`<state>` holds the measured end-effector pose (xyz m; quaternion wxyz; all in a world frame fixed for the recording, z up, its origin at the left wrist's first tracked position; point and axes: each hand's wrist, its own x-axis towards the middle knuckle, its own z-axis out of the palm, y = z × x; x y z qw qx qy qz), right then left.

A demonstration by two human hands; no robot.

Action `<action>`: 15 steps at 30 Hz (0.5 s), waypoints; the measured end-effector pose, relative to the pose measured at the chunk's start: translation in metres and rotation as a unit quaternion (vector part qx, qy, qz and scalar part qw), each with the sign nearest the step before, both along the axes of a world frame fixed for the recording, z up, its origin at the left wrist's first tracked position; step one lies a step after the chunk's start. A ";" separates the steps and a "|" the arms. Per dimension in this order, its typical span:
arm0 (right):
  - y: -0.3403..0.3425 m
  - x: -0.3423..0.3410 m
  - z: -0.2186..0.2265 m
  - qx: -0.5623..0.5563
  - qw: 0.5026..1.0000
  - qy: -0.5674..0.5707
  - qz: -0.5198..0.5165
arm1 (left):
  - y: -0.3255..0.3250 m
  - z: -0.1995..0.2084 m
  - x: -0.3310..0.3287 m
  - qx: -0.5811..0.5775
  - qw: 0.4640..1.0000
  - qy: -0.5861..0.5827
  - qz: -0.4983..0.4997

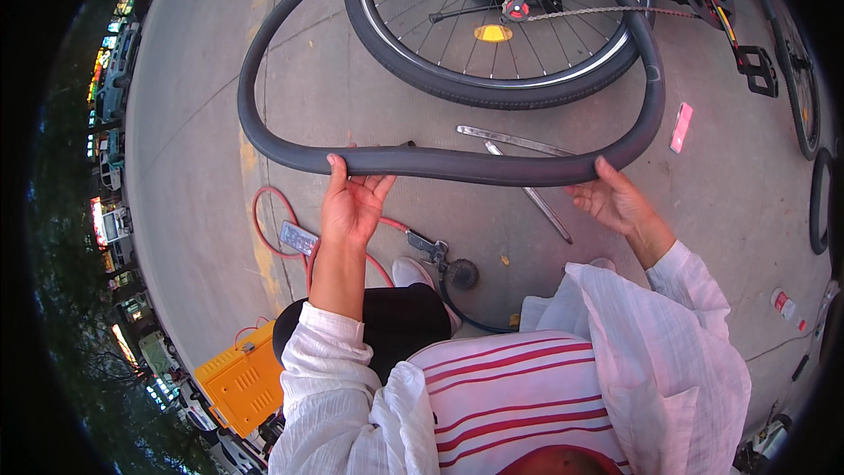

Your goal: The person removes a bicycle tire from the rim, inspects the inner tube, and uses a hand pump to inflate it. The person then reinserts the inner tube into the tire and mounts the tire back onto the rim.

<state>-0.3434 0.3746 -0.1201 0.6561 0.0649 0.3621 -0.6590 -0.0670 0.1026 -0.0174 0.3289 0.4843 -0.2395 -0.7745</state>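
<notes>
A black bicycle inner tube [457, 164], puffed round with air, spans between my two hands and loops up past the top edge. My left hand [352, 202] grips its near stretch from below, thumb on top. Farther right, my right hand [615, 198] pinches the same tube near its bend, thumb up. Just beyond the tube lies a bicycle wheel [457, 88] with a black tyre, spokes and a yellow reflector [493, 33]. Two metal tyre levers [549, 214] rest on the ground, partly hidden under the tube.
An air hose gun with a round gauge [462, 274] and red hose [264, 202] lies near my feet. At lower left stands an orange metal box [242, 378]. A pink packet [680, 127] lies right, below the bicycle's pedal [758, 70]. Parked vehicles line the far left.
</notes>
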 end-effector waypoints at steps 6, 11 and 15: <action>-0.002 -0.013 -0.006 -0.065 0.994 0.037 -0.078 | 0.016 0.013 -0.019 0.017 0.999 0.018 -0.022; -0.019 -0.052 0.006 -0.099 0.976 0.125 -0.147 | 0.038 0.007 -0.024 0.059 0.995 0.065 -0.046; -0.022 -0.061 0.026 -0.103 0.969 0.132 -0.182 | 0.050 0.006 -0.034 0.078 0.990 0.113 -0.025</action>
